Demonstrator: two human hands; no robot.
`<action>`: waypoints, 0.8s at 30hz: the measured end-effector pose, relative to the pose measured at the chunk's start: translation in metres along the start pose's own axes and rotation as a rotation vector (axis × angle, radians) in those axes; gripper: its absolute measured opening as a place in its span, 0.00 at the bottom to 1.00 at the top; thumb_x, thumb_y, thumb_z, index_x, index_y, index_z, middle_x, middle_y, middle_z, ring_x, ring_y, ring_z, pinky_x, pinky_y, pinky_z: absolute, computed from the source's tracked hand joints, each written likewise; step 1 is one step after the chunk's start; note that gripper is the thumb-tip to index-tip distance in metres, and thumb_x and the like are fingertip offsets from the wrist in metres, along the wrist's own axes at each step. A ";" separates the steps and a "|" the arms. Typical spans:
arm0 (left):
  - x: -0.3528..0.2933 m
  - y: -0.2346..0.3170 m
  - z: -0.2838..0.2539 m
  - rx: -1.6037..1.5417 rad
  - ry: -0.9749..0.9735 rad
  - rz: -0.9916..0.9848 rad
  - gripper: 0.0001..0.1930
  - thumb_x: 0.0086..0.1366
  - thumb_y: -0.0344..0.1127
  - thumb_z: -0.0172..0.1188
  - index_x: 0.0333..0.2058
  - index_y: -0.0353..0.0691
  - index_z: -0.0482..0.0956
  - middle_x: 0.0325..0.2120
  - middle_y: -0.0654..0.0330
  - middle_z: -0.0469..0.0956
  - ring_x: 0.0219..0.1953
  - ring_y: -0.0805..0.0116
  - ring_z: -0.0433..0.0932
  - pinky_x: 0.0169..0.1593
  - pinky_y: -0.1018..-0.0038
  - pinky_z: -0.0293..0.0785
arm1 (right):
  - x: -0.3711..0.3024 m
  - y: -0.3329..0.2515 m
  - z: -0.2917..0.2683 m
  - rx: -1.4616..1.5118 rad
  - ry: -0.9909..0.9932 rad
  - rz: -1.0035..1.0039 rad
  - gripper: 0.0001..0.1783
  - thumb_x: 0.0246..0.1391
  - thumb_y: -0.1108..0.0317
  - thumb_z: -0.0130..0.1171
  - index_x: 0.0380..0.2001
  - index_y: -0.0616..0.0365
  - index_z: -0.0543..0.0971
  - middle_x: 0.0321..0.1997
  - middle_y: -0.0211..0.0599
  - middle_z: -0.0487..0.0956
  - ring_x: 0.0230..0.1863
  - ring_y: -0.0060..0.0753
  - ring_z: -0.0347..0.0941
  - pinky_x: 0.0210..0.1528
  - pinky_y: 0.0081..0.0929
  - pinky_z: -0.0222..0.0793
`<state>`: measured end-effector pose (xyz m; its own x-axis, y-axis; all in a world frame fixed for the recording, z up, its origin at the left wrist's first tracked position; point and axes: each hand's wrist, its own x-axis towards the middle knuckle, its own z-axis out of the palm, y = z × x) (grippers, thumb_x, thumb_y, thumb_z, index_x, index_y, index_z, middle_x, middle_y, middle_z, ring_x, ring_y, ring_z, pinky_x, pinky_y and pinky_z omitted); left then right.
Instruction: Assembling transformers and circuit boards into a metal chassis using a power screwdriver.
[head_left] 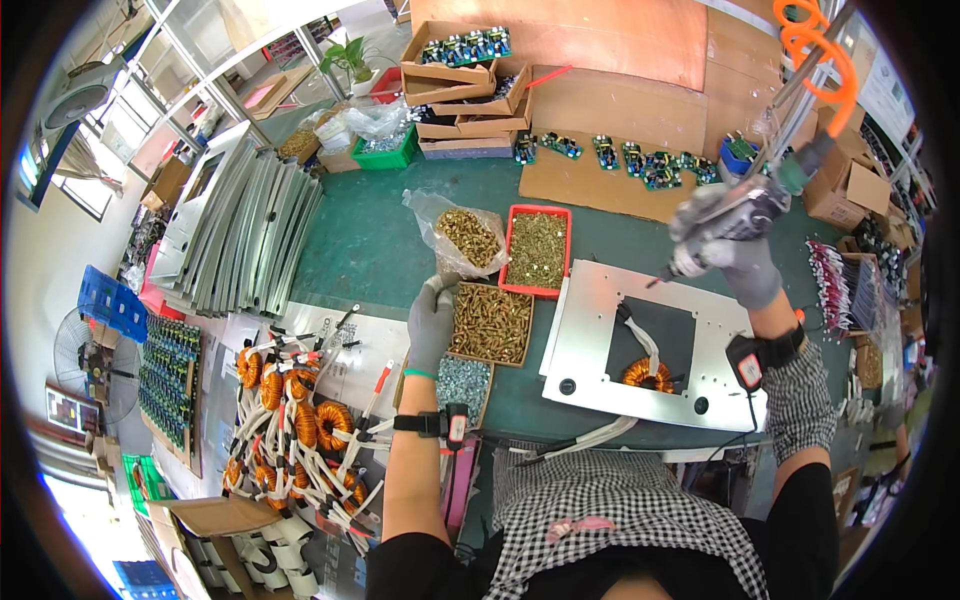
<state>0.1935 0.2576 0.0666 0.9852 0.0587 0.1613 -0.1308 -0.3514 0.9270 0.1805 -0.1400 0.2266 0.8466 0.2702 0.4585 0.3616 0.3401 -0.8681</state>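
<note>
My left hand (432,325), in a grey glove, is at the left edge of a cardboard box of brass screws (490,322). Its fingers are drawn together near the box corner and the bag; whatever they hold is too small to make out. My gloved right hand (748,268) is closed around a power screwdriver (728,212), raised over the right part of a silver metal panel (590,335). The screwdriver's bit points down and left, apart from the panel. An orange-wound toroid coil (647,375) with white leads shows in the panel's square opening.
A plastic bag of brass parts (468,238) and a red tray (537,250) stand beyond the screw box. More coils (333,425) lie left, before stacked metal panels (235,225). Circuit boards (655,165) rest on cardboard behind. An orange coiled hose (825,70) hangs upper right.
</note>
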 end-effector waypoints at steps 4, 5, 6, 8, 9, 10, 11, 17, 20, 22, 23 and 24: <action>0.001 -0.008 0.017 0.445 -0.271 -0.127 0.13 0.62 0.30 0.54 0.45 0.43 0.77 0.39 0.57 0.79 0.39 0.66 0.78 0.46 0.72 0.73 | -0.041 -0.052 0.014 0.206 0.131 0.159 0.32 0.38 0.79 0.61 0.51 0.64 0.67 0.36 0.42 0.77 0.32 0.36 0.76 0.27 0.30 0.75; -0.006 -0.014 0.022 0.602 -0.379 -0.206 0.13 0.61 0.31 0.56 0.45 0.45 0.78 0.40 0.57 0.79 0.40 0.64 0.78 0.47 0.71 0.73 | -0.047 -0.058 0.011 0.227 0.079 0.160 0.31 0.38 0.79 0.61 0.50 0.64 0.67 0.36 0.43 0.77 0.31 0.36 0.76 0.25 0.29 0.75; -0.016 -0.021 0.030 0.905 -0.417 -0.054 0.14 0.59 0.36 0.59 0.45 0.49 0.77 0.41 0.57 0.76 0.42 0.56 0.77 0.47 0.64 0.73 | -0.055 -0.059 0.010 0.242 0.080 0.132 0.29 0.38 0.78 0.63 0.48 0.64 0.67 0.36 0.46 0.76 0.31 0.36 0.76 0.23 0.29 0.75; -0.024 -0.037 0.038 0.841 -0.324 0.011 0.14 0.59 0.38 0.60 0.45 0.49 0.77 0.40 0.56 0.75 0.43 0.54 0.76 0.45 0.63 0.73 | -0.077 -0.060 0.009 0.207 0.175 0.222 0.29 0.37 0.78 0.66 0.45 0.65 0.68 0.34 0.49 0.76 0.30 0.36 0.76 0.18 0.26 0.73; -0.026 -0.044 0.042 0.808 -0.272 0.039 0.14 0.59 0.39 0.60 0.45 0.49 0.77 0.39 0.56 0.74 0.43 0.53 0.75 0.44 0.62 0.72 | -0.086 -0.059 0.008 0.178 0.212 0.259 0.28 0.36 0.78 0.67 0.44 0.65 0.68 0.34 0.49 0.77 0.30 0.36 0.76 0.17 0.26 0.73; -0.027 -0.051 0.046 0.867 -0.204 0.067 0.12 0.60 0.39 0.58 0.43 0.48 0.77 0.36 0.54 0.73 0.39 0.51 0.75 0.42 0.60 0.72 | -0.094 -0.055 0.006 0.189 0.243 0.291 0.28 0.35 0.78 0.68 0.43 0.65 0.68 0.33 0.50 0.77 0.29 0.35 0.76 0.15 0.25 0.71; -0.025 -0.057 0.047 0.858 -0.198 0.051 0.11 0.61 0.39 0.57 0.42 0.47 0.77 0.36 0.54 0.74 0.39 0.51 0.75 0.42 0.59 0.72 | -0.101 -0.049 0.006 0.193 0.262 0.297 0.27 0.36 0.77 0.68 0.42 0.64 0.69 0.34 0.50 0.76 0.30 0.34 0.76 0.15 0.26 0.72; -0.002 -0.077 0.039 0.530 -0.090 -0.100 0.13 0.63 0.36 0.54 0.45 0.43 0.77 0.30 0.51 0.77 0.30 0.58 0.78 0.36 0.65 0.74 | -0.133 -0.028 0.000 0.176 0.376 0.263 0.25 0.34 0.80 0.66 0.39 0.64 0.70 0.33 0.48 0.76 0.28 0.31 0.74 0.16 0.25 0.71; 0.004 -0.078 0.028 -0.048 -0.095 -0.492 0.14 0.66 0.37 0.54 0.47 0.40 0.77 0.26 0.61 0.78 0.20 0.73 0.73 0.23 0.77 0.71 | -0.150 -0.036 -0.001 0.114 0.422 0.230 0.24 0.34 0.79 0.66 0.39 0.64 0.70 0.33 0.48 0.76 0.27 0.30 0.74 0.15 0.24 0.70; 0.004 -0.077 0.024 -0.254 -0.064 -0.583 0.13 0.67 0.36 0.54 0.47 0.38 0.76 0.29 0.65 0.79 0.23 0.78 0.75 0.21 0.83 0.70 | -0.160 -0.043 -0.002 0.123 0.434 0.249 0.24 0.34 0.79 0.65 0.38 0.65 0.70 0.33 0.48 0.76 0.27 0.30 0.74 0.15 0.23 0.69; 0.004 -0.077 0.023 -0.368 -0.012 -0.612 0.13 0.67 0.36 0.54 0.47 0.39 0.76 0.31 0.65 0.79 0.25 0.77 0.76 0.21 0.83 0.71 | -0.163 -0.048 -0.003 0.159 0.425 0.253 0.23 0.34 0.79 0.65 0.38 0.65 0.69 0.32 0.48 0.76 0.27 0.29 0.74 0.14 0.23 0.69; 0.004 -0.077 0.023 -0.485 0.042 -0.636 0.13 0.67 0.35 0.54 0.48 0.40 0.75 0.32 0.64 0.79 0.26 0.76 0.77 0.22 0.83 0.72 | -0.168 -0.051 -0.004 0.156 0.448 0.260 0.22 0.34 0.78 0.62 0.38 0.65 0.69 0.32 0.48 0.76 0.26 0.29 0.73 0.14 0.22 0.68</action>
<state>0.2096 0.2640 -0.0122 0.8832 0.1500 -0.4443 0.4116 0.2062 0.8878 0.0212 -0.2061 0.1935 0.9964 -0.0361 0.0769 0.0849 0.4523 -0.8878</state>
